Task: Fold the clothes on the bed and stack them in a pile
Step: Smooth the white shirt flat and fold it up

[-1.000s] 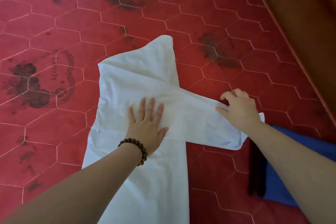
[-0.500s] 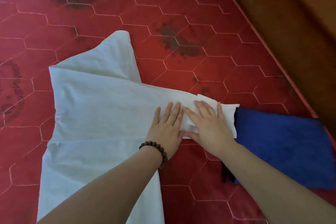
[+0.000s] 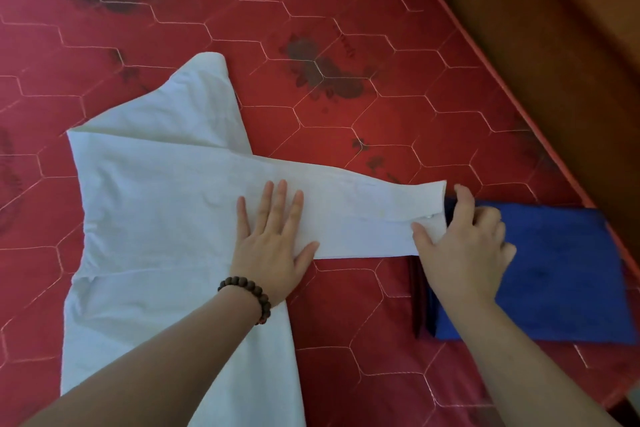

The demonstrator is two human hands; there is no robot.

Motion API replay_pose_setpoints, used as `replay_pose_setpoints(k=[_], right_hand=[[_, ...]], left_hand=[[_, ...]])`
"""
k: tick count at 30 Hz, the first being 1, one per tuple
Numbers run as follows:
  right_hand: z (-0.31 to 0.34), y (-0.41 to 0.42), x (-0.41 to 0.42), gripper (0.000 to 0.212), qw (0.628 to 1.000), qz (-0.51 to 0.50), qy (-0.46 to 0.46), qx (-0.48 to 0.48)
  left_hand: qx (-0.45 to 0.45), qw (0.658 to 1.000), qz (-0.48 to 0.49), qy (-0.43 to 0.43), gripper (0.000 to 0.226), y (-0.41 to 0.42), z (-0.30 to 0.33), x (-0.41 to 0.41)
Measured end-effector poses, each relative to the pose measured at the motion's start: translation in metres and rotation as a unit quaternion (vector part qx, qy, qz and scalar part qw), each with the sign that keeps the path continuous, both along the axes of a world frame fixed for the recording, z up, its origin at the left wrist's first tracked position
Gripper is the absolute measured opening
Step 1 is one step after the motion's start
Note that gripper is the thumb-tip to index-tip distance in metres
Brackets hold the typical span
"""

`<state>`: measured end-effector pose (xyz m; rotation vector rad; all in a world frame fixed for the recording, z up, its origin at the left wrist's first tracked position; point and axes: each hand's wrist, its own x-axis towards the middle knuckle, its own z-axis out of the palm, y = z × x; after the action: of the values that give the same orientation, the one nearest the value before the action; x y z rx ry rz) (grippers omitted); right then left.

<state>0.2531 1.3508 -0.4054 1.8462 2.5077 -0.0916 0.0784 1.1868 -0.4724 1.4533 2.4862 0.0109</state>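
- Since 0.5 s ago: hands separated; right hand moved to sleeve cuff, pinching it (frame right).
- Left hand flat, pressing white shirt.

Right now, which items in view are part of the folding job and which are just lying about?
Part of the job:
white shirt, spread on the bed
left hand, flat on the shirt
right hand, holding the sleeve cuff
folded blue cloth, with a dark folded item under it

Just there:
red quilted mattress
bead bracelet
wooden frame
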Motion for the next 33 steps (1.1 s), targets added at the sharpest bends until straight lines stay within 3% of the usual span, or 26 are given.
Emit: replay_pose_setpoints(k=[3,5,7,10,14,16,18,20,21,23,24,25,26,28,30,31,33], right_hand=[[-0.002,0.001,-0.003,0.09,0.999,-0.039,-0.025,-0.028],[-0.004,0.0,-0.007,0.088,0.998,-0.047,-0.011,-0.044],[-0.005,-0.002,-0.01,0.075,0.998,-0.037,-0.003,-0.045],[-0.006,-0.004,-0.016,0.03,0.999,-0.027,-0.005,-0.03],[0.001,-0.005,-0.025,0.016,0.994,-0.079,-0.01,-0.07],[0.006,-0.007,-0.029,0.011,0.994,-0.075,0.003,-0.074],[0.012,-0.013,-0.035,0.012,0.998,-0.044,0.024,-0.045],[0.02,-0.024,-0.043,0.013,0.997,-0.006,0.071,-0.019],[0.024,-0.031,-0.048,0.012,0.994,0.021,0.103,-0.022],[0.029,-0.048,-0.057,0.007,0.977,0.087,0.184,-0.062],[0.031,-0.056,-0.061,0.005,0.963,0.11,0.228,-0.091],[0.033,-0.062,-0.063,0.008,0.95,0.123,0.262,-0.115],[0.034,-0.067,-0.064,0.014,0.941,0.136,0.279,-0.134],[0.034,-0.072,-0.064,0.025,0.923,0.182,0.294,-0.17],[0.033,-0.076,-0.061,0.028,0.894,0.22,0.323,-0.219],[0.033,-0.078,-0.06,0.027,0.882,0.217,0.341,-0.243],[0.031,-0.079,-0.06,0.031,0.873,0.189,0.368,-0.257]], left_hand=[[-0.047,0.999,-0.009,0.006,0.09,-0.031,-0.002,-0.018],[-0.067,0.997,-0.025,-0.007,0.093,-0.047,-0.002,-0.028],[-0.079,0.996,-0.034,-0.019,0.092,-0.053,-0.001,-0.035],[-0.092,0.995,-0.027,-0.02,0.088,-0.051,0.001,-0.035],[-0.118,0.992,0.003,-0.037,0.086,-0.04,0.012,-0.025],[-0.087,0.995,0.014,-0.052,0.075,-0.032,0.024,-0.017],[0.026,0.988,0.047,-0.146,0.056,-0.019,0.039,-0.003],[0.139,0.92,0.151,-0.334,0.043,0.004,0.06,0.013],[0.151,0.862,0.2,-0.44,0.04,0.017,0.072,0.019],[0.164,0.71,0.267,-0.63,0.03,0.041,0.092,0.031],[0.179,0.64,0.296,-0.686,0.026,0.051,0.098,0.035],[0.199,0.592,0.332,-0.707,0.028,0.058,0.103,0.035],[0.211,0.567,0.378,-0.701,0.03,0.062,0.105,0.033],[0.212,0.538,0.468,-0.669,0.058,0.063,0.103,0.025],[0.212,0.538,0.507,-0.639,0.079,0.056,0.099,0.016],[0.218,0.566,0.505,-0.614,0.066,0.051,0.096,0.01],[0.212,0.655,0.476,-0.547,0.025,0.036,0.092,-0.004]])
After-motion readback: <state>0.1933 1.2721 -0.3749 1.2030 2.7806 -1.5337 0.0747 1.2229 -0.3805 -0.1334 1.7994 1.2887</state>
